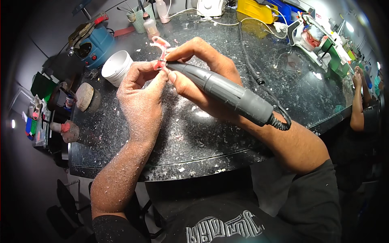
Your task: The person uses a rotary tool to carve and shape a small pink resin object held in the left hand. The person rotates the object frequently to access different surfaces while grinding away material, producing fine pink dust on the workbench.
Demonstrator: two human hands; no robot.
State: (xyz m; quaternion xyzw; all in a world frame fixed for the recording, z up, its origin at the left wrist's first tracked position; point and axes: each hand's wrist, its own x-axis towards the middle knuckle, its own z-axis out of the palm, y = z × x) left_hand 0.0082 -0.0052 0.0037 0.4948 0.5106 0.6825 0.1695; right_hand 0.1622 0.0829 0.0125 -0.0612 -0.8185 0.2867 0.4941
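Note:
A small pink and whitish curved piece, like a dental appliance [161,49], is pinched in the fingertips of my dust-coated left hand [139,97]. My right hand [206,75] grips a thick black handheld rotary tool [229,93]; its front end meets the lower part of the pink piece, though the tip itself is hard to make out. A coiled black cord [279,121] runs from the tool's back end. Just left of my hands stands a white tub [115,67].
Dark bench [202,154] with shavings, round plaster block [84,97], pink-marked cast [69,131], blue machine [94,44], bottles [151,29] in back, yellow bin [255,10], white-framed item with red contents [308,38]. At the far right, a co-worker's arms [357,101] are raised.

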